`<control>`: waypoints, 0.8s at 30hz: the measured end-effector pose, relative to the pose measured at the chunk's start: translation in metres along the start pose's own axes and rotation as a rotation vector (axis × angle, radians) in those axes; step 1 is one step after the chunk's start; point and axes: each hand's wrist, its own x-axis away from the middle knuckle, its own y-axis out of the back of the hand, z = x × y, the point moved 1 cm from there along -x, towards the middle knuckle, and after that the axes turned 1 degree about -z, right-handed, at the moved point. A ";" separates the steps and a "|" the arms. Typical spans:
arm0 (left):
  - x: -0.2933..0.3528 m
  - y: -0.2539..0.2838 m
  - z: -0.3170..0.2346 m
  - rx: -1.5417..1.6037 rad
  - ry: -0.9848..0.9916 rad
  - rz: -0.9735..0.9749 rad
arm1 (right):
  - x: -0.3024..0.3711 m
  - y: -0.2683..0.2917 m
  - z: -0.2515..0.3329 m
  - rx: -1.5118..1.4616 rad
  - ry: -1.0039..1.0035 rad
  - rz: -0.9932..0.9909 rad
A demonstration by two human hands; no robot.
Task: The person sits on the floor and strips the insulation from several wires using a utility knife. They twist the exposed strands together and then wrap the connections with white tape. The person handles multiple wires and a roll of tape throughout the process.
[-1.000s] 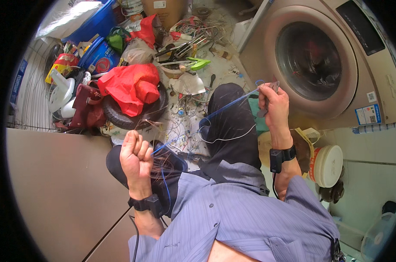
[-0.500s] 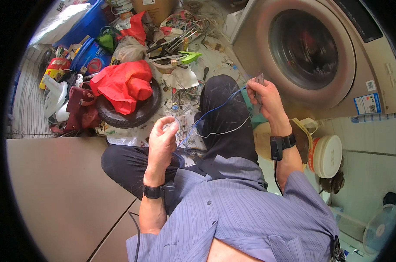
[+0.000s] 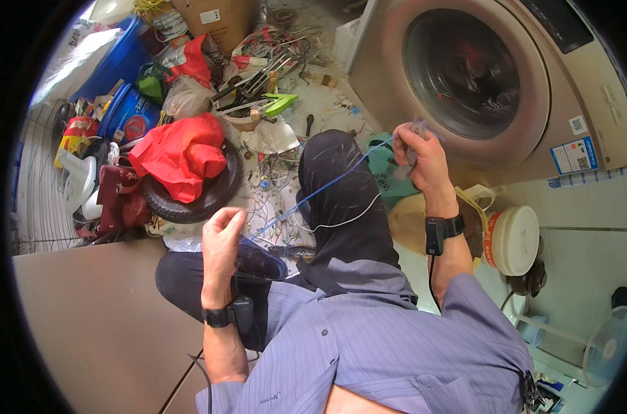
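A thin blue wire [image 3: 327, 185] runs slantwise between my two hands, across my raised knee. My left hand [image 3: 222, 241] is closed, thumb and fingers pinched, with the lower end of the wire at its palm side. My right hand [image 3: 424, 160], higher and in front of the washing machine, grips a flat grey blade-like piece [image 3: 404, 169] together with the blue wire's upper end; motion blur hides its exact kind. A white wire [image 3: 348, 219] droops in a curve over my thigh. Both wrists wear black straps with small boxes.
A front-loading washing machine [image 3: 465, 76] stands at the right. A black tyre [image 3: 232, 181] with a red bag [image 3: 179, 155] on it lies left, beside piled tools, wires and a blue bucket [image 3: 128, 114]. A white lidded bucket [image 3: 517, 241] sits right of my arm.
My left hand has moved left and down, away from my right hand. The blue wire, slack before, is now stretched nearly straight between them. The surroundings have shifted slightly left.
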 end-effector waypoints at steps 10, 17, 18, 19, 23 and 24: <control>0.035 0.013 0.006 -0.173 0.046 0.128 | -0.001 0.025 0.009 -0.198 0.079 -0.082; 0.043 0.014 -0.010 -0.200 0.065 0.142 | 0.002 0.013 0.006 -0.187 -0.009 -0.006; 0.042 0.007 -0.014 -0.183 0.003 0.123 | 0.005 0.006 0.004 -0.163 -0.035 0.007; 0.039 -0.001 -0.018 -0.165 -0.065 0.104 | 0.007 -0.002 0.003 -0.132 -0.061 0.014; 0.036 -0.042 -0.043 -0.449 -0.332 0.053 | 0.020 -0.043 -0.003 -0.037 -0.125 0.040; 0.035 -0.055 -0.050 -0.486 -0.429 0.060 | 0.025 -0.053 -0.003 -0.026 -0.124 0.094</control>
